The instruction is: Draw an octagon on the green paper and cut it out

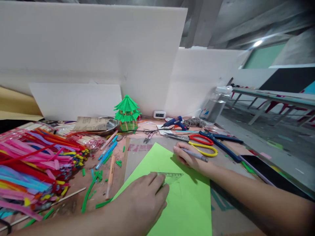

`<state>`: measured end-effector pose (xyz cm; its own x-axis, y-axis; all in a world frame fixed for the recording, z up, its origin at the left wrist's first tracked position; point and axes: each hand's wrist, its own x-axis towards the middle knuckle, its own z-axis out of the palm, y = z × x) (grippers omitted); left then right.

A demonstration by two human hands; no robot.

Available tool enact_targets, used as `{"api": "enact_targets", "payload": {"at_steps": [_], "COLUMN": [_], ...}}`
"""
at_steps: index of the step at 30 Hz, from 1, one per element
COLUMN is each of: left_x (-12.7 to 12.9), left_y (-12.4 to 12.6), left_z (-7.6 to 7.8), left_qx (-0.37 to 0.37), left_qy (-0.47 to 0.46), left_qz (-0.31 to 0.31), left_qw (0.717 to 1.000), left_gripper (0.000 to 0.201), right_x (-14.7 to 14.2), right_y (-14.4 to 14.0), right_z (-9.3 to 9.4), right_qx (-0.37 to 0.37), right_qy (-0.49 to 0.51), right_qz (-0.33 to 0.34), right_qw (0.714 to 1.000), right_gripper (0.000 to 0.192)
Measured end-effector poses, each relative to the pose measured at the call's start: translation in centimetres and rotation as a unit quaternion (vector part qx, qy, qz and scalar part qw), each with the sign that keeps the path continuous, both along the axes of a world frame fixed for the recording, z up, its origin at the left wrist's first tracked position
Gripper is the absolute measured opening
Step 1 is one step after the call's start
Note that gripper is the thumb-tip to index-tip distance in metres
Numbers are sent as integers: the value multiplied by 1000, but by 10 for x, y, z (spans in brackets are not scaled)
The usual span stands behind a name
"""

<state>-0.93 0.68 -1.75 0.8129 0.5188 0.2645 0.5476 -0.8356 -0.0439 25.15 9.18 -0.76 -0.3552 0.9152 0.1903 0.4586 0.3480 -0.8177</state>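
Observation:
A bright green sheet of paper (187, 203) lies at an angle on a cardboard board in front of me. My left hand (145, 200) rests on it with bent fingers, pressing down a clear set square (173, 177). Part of the set square is hidden under those fingers; its marked edge faces away from me. Farther up, at the sheet's right side, my right hand (185, 155) is closed around a pen (195, 154), whose back end points right. The pen's tip is hidden by the fingers. Faint lines show on the paper beside the set square.
Bundled pipe cleaners (31, 164) crowd the left. A green pagoda model (126, 113) stands at the back near a small clock (159, 114) and a glue gun (173, 123). Scissors (203, 149), blue-handled pliers (221, 144), a phone (268, 173) and a water bottle (218, 103) sit right.

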Motion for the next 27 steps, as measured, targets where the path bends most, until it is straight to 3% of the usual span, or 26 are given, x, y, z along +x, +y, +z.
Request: {"api": "enact_targets", "payload": {"at_steps": [6,13,19,24,27], "left_x": [-1,-1,-4,-3,-4], "left_y": [-5,7,4,5,9], "left_z": [-10,-12,-6,-7,-7], "left_qx": [34,50,11,81,60], "left_qy": [8,7,-22,6,0], "left_qz": [-30,-65,-45,-20,-6], "left_qw": [999,997,999,996,998], "left_gripper": [33,39,45,42,42], "right_x": [1,-1,-2,-3,-2], "right_y": [-4,-8,-14,-21,-24], "right_z": [-9,-1,3,4,3], "right_qx": [30,22,26,41,57], "right_qy": [16,-2,-12,-46,-60], "right_qz": [-19,-15,-19,-4,-14], "right_qw": [999,1000,999,998,996], "right_gripper": [47,44,37,29,26]}}
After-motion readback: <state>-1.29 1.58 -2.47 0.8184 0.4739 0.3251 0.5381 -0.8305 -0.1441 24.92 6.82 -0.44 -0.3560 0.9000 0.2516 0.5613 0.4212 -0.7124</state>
